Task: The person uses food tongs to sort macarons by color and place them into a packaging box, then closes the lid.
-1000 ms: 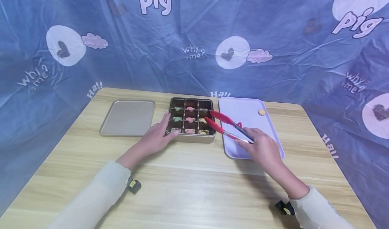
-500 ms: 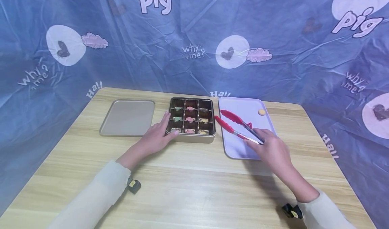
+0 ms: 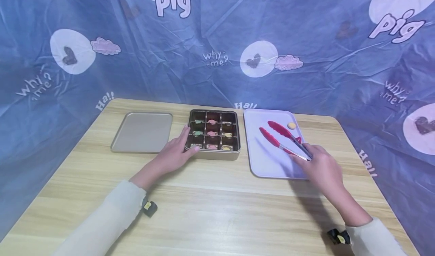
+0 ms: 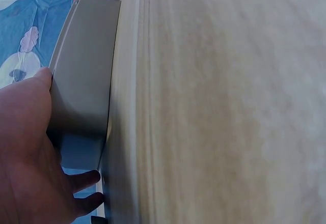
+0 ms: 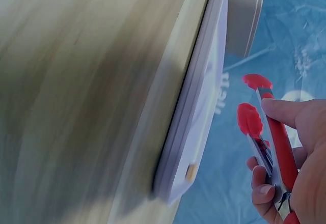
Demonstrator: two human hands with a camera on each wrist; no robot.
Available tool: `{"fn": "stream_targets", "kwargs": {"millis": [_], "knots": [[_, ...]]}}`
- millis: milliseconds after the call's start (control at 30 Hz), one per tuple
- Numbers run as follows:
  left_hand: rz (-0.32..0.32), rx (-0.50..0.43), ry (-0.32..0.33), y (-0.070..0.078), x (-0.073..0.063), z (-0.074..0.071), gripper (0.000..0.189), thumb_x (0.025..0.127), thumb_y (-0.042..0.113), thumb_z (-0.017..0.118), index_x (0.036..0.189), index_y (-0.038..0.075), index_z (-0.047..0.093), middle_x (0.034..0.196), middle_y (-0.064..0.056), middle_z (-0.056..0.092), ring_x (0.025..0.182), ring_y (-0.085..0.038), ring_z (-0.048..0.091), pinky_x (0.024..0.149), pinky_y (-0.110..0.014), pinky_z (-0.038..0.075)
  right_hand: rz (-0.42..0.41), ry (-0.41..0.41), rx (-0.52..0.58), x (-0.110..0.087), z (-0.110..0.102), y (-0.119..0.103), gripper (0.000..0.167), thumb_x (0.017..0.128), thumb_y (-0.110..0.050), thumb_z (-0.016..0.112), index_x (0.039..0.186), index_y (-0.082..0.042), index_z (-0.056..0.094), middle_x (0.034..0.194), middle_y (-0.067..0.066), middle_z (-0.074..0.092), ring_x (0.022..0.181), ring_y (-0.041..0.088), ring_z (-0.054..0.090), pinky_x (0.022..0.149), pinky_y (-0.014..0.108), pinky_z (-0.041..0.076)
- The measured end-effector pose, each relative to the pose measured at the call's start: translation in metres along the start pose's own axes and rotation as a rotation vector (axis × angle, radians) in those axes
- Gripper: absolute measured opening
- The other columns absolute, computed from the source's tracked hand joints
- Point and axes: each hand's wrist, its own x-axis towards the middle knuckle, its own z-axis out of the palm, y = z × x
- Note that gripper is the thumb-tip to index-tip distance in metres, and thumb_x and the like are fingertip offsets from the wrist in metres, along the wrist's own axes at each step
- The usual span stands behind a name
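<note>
My left hand (image 3: pixel 172 154) rests at the front left corner of a dark-lined metal tin (image 3: pixel 214 155), fingers along its left side and thumb at the front rim. The tin is divided into compartments, with green, pink and yellow pieces (image 3: pixel 227 134) in most of them. My right hand (image 3: pixel 323 171) holds red-tipped tongs (image 3: pixel 270 137) over a pale lilac tray (image 3: pixel 268 167). The tongs' tips are spread with nothing between them, as the right wrist view also shows. One small round yellow piece (image 3: pixel 291 125) lies at the tray's far right, just beyond the tips.
A flat, square metal lid (image 3: pixel 142 131) lies on the wooden table (image 3: pixel 204 210) left of the tin. Behind the table hangs a blue printed cloth (image 3: pixel 163 67). A small black device (image 3: pixel 339 237) sits at the right wrist, another (image 3: pixel 149 208) at the left.
My right hand has carried the spread tongs rightward, from over the tin's right side to above the tray near the yellow piece. My left hand has stayed at the tin.
</note>
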Motion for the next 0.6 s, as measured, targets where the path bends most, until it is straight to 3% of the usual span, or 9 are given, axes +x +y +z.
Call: {"fn": "stream_targets", "kwargs": {"millis": [133,233,600], "knots": [[-0.001,0.000,-0.005,-0.001,0.000,0.000,0.092,0.099,0.069,0.036,0.163,0.019,-0.007,0.171,-0.008,-0.003,0.151,-0.043,0.023,0.124,-0.059,0.017,0.056,-0.024,-0.025,0.005,0.000,0.016,0.066,0.084,-0.039,0.081,0.131,0.003,0.063,0.123,0.030,0.064,0.106,0.053,0.062,0.064,0.060,0.048],[-0.002,0.001,-0.008,-0.001,0.001,0.000,0.091,0.100,0.068,0.036,0.163,0.019,-0.008,0.171,-0.008,-0.004,0.151,-0.043,0.023,0.124,-0.059,0.017,0.098,-0.045,-0.036,0.009,0.000,0.028,0.067,0.087,-0.041,0.078,0.134,0.004,0.061,0.124,0.032,0.063,0.104,0.054,0.061,0.061,0.056,0.046],[-0.004,0.001,-0.002,-0.002,0.001,0.001,0.092,0.099,0.070,0.036,0.163,0.021,-0.009,0.171,-0.007,-0.003,0.152,-0.042,0.023,0.124,-0.060,0.018,0.186,-0.046,-0.076,0.024,0.006,0.057,0.069,0.088,-0.047,0.075,0.135,0.001,0.060,0.112,0.029,0.063,0.081,0.046,0.060,0.046,0.040,0.034]]}}
